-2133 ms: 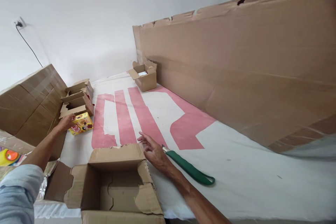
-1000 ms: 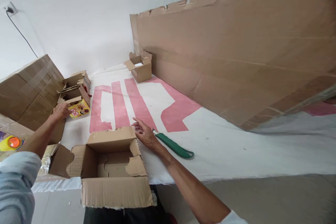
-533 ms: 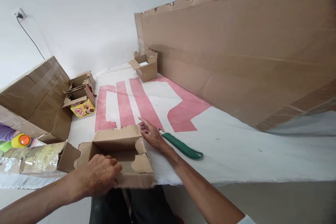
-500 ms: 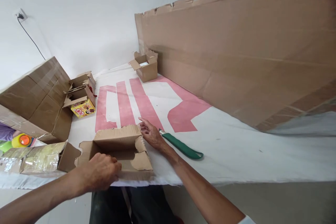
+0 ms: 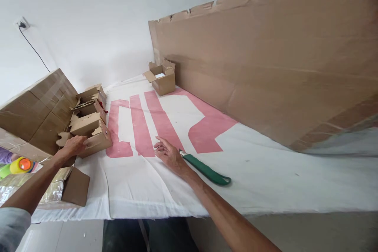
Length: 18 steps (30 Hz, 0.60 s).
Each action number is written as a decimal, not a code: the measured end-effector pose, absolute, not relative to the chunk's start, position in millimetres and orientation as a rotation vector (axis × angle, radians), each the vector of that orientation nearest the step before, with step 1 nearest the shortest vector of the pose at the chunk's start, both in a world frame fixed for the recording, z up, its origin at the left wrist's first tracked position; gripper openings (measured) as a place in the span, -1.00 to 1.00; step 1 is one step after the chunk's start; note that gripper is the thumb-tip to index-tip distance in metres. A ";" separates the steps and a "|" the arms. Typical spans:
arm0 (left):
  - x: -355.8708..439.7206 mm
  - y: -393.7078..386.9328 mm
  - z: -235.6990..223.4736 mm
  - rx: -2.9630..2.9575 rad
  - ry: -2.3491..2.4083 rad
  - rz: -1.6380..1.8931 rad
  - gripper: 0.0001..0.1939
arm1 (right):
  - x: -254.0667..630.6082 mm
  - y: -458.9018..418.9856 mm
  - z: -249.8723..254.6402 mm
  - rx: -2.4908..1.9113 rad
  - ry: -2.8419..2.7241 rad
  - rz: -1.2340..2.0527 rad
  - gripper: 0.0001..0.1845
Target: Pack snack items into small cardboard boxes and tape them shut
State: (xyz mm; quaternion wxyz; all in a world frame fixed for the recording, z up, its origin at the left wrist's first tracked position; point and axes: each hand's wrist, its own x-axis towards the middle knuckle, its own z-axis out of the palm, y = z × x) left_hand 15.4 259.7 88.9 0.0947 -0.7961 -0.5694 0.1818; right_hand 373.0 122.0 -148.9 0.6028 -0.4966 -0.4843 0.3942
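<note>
My left hand (image 5: 76,145) grips the near wall of an open cardboard box (image 5: 100,141), its fingers closed over the edge. The box stands at the left of the table, against a row of other open cardboard boxes (image 5: 91,93). Its torn flaps stick up. My right hand (image 5: 168,155) rests over the white cloth with fingers spread and nothing in them. Just right of it lies a long green tool (image 5: 205,169) with a pale tip and a loop at its end; its kind is unclear.
A white cloth with pink shapes (image 5: 138,122) covers the table. A tall cardboard sheet (image 5: 251,55) walls off the right. One small open box (image 5: 163,80) stands at the back. Big taped cartons (image 5: 38,110) are at left. Beyond them show a purple sleeve (image 5: 5,156) and a yellow-orange object (image 5: 22,164).
My left hand has moved the open box from in front of me leftward and away, beside the row of boxes. It now hides the yellow printed pack. My right hand has barely moved.
</note>
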 end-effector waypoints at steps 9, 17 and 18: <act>7.2 311.8 64.4 -2.173 -1.768 0.547 -0.64 | 374.1 121.1 -146.4 -1.173 -1.131 0.920 -0.31; 4.8 349.7 66.6 -2.156 -1.790 0.503 -0.62 | 375.4 119.1 -144.1 -1.172 -1.139 0.937 -0.32; 5.8 353.1 66.6 -2.152 -1.795 0.498 -0.62 | 375.8 118.6 -143.2 -1.174 -1.139 0.939 -0.32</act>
